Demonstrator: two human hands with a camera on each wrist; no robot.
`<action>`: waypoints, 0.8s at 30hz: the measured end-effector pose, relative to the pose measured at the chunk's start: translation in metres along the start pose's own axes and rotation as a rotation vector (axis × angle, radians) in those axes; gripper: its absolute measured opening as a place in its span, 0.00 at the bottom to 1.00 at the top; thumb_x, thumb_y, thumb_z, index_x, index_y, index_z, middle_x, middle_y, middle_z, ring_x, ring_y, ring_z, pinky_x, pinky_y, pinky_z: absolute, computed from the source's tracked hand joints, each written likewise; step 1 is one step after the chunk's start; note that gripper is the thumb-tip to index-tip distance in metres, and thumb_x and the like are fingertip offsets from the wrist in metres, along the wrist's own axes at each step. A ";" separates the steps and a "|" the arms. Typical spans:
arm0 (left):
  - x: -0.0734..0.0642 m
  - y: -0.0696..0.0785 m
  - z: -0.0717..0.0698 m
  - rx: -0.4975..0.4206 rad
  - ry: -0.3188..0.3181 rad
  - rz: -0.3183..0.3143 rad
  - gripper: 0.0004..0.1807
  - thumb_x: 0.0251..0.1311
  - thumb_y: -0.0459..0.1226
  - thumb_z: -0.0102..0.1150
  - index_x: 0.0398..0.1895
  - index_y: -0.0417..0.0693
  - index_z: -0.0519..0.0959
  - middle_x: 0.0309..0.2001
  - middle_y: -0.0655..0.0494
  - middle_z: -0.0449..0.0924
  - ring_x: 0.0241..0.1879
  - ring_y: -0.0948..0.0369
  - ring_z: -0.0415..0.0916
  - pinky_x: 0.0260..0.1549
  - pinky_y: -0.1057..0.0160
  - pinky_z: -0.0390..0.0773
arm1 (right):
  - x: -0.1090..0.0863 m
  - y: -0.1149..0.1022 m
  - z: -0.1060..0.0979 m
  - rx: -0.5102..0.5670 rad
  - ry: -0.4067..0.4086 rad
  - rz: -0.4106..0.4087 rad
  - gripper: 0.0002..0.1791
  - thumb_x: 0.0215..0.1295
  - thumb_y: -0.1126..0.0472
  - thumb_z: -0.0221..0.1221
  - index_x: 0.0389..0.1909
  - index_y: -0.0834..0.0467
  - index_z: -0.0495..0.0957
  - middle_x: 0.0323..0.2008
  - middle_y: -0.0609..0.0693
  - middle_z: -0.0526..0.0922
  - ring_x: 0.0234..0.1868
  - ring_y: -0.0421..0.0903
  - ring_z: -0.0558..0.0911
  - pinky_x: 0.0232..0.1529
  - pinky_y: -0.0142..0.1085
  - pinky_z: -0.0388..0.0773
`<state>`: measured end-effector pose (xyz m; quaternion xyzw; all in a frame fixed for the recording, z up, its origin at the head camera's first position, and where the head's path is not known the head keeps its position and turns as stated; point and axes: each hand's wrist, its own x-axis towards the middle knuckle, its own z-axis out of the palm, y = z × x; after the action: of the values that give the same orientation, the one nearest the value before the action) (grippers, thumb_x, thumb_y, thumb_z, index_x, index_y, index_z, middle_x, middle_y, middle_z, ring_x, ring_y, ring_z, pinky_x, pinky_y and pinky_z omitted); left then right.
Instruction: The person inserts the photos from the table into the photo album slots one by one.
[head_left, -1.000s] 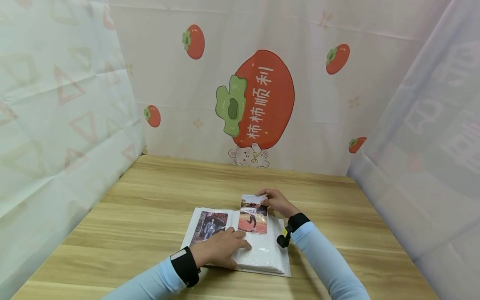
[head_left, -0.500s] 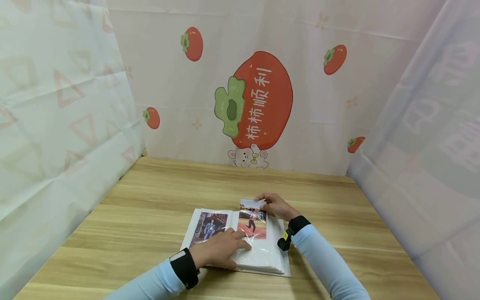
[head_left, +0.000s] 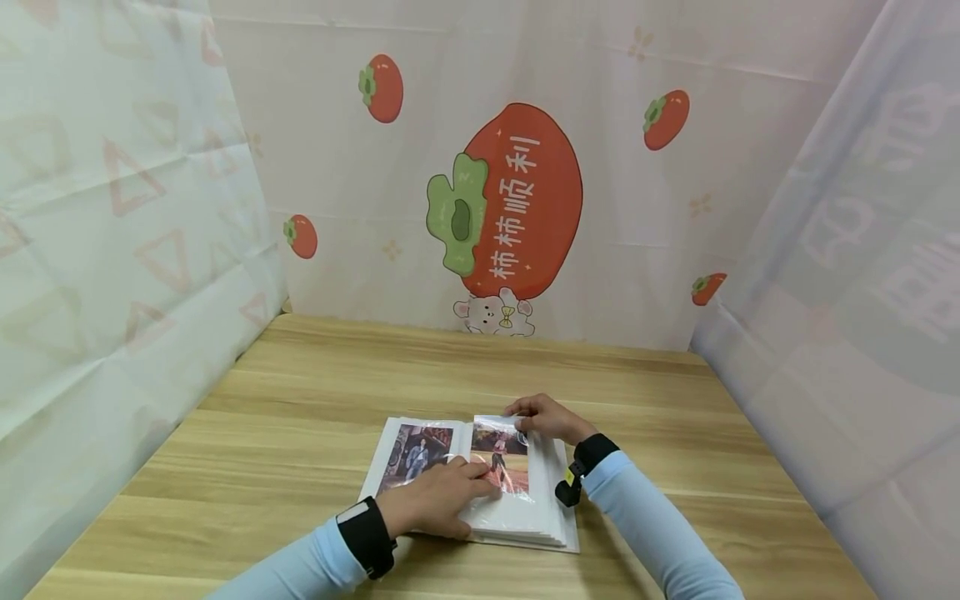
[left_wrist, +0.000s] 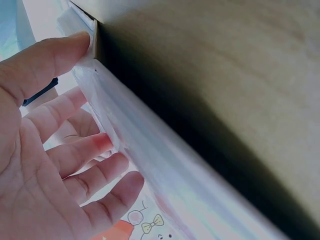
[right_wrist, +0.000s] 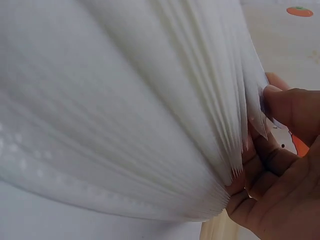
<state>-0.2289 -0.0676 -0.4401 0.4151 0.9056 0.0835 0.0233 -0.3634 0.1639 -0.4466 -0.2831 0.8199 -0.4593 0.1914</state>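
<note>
An open photo album (head_left: pixel 517 520) lies on the table, a photo of a person in a city scene (head_left: pixel 417 452) in its left page. On the right page, a photo of a runner on a red track (head_left: pixel 512 457) sits mostly inside a clear pocket, its white top edge sticking out. My right hand (head_left: pixel 553 419) pinches that photo near its upper right corner. Spread across the lower part of the album, my left hand (head_left: pixel 438 498) rests with its fingertips on the clear sleeve over the photo. In the right wrist view, stacked album pages (right_wrist: pixel 150 105) fan beside the right fingers.
The wood-grain table (head_left: pixel 300 400) extends around the album on every side. A pale curtain (head_left: pixel 345 167) printed with persimmons closes off the back, with further cloth sheets at left and right. Both wrists wear black straps.
The runner photo has slid down toward me, deeper into the pocket, with the right hand following it. The left hand has stayed in place on the page.
</note>
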 end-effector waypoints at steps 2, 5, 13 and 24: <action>0.000 0.000 0.000 0.002 0.008 0.007 0.31 0.42 0.48 0.70 0.55 0.61 0.75 0.57 0.57 0.68 0.50 0.59 0.65 0.43 0.59 0.71 | 0.000 0.000 0.000 -0.016 -0.021 -0.007 0.13 0.63 0.72 0.52 0.48 0.68 0.77 0.39 0.54 0.79 0.36 0.43 0.73 0.35 0.34 0.68; -0.001 0.000 0.000 0.008 0.015 0.024 0.31 0.42 0.48 0.70 0.55 0.62 0.75 0.56 0.57 0.68 0.49 0.59 0.66 0.43 0.60 0.71 | 0.002 0.001 0.001 -0.049 -0.044 -0.015 0.12 0.64 0.72 0.51 0.45 0.68 0.78 0.41 0.55 0.80 0.37 0.43 0.75 0.37 0.33 0.70; 0.000 -0.001 0.000 0.017 0.014 0.038 0.32 0.41 0.49 0.70 0.56 0.61 0.75 0.54 0.58 0.69 0.47 0.60 0.66 0.42 0.61 0.70 | 0.004 0.001 0.004 -0.082 -0.072 -0.012 0.11 0.63 0.72 0.50 0.40 0.65 0.81 0.43 0.53 0.81 0.41 0.44 0.74 0.40 0.36 0.66; -0.001 0.001 -0.005 0.026 0.014 0.050 0.32 0.41 0.49 0.70 0.55 0.60 0.75 0.53 0.58 0.70 0.45 0.61 0.66 0.41 0.62 0.70 | -0.005 -0.006 0.002 -0.146 -0.080 -0.020 0.13 0.65 0.70 0.50 0.46 0.65 0.79 0.45 0.55 0.80 0.42 0.45 0.75 0.40 0.37 0.69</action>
<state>-0.2281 -0.0683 -0.4351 0.4372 0.8961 0.0753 0.0097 -0.3573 0.1634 -0.4423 -0.3228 0.8400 -0.3883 0.1984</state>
